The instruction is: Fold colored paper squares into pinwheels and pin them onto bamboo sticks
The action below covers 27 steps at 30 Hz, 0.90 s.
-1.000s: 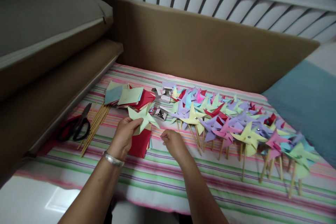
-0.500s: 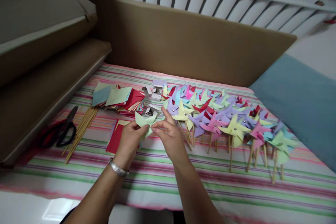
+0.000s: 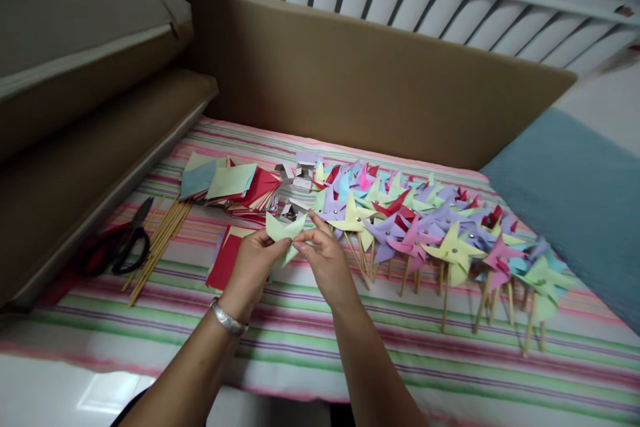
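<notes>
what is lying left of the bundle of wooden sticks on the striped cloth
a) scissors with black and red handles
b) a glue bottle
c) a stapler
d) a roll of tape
a: the scissors lie at the left edge of the striped cloth, just left of the wooden sticks, while both hands hold a pale green folded paper further right.
</notes>
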Each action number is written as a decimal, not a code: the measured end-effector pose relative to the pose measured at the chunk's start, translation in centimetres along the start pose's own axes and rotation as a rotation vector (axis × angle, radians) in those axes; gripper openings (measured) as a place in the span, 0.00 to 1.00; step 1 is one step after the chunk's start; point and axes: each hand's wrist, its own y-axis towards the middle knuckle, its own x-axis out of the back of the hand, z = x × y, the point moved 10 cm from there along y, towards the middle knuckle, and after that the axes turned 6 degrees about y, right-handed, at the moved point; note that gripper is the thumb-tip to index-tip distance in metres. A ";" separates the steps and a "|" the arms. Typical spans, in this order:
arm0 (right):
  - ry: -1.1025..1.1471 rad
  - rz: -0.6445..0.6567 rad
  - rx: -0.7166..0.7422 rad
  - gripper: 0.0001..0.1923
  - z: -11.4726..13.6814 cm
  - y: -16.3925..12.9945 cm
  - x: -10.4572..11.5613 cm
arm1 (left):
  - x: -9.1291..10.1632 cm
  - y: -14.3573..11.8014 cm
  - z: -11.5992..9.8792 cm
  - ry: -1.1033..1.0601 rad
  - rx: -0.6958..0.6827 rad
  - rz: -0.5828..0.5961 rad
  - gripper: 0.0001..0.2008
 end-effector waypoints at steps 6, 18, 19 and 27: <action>-0.020 0.012 0.067 0.04 0.5 -0.1 -0.3 | 0.1 -0.1 -0.3 -0.005 -0.002 -0.006 0.11; 0.266 0.050 -0.115 0.04 -1.8 0.0 -1.0 | 0.2 0.1 -0.4 0.082 -0.022 0.019 0.12; 0.314 0.062 -0.141 0.04 -2.0 0.0 -1.3 | 0.1 0.1 -0.3 0.072 -0.010 0.028 0.12; 0.467 -0.038 -0.219 0.04 -2.3 -0.3 -1.1 | 0.7 0.3 0.1 0.232 0.069 0.028 0.15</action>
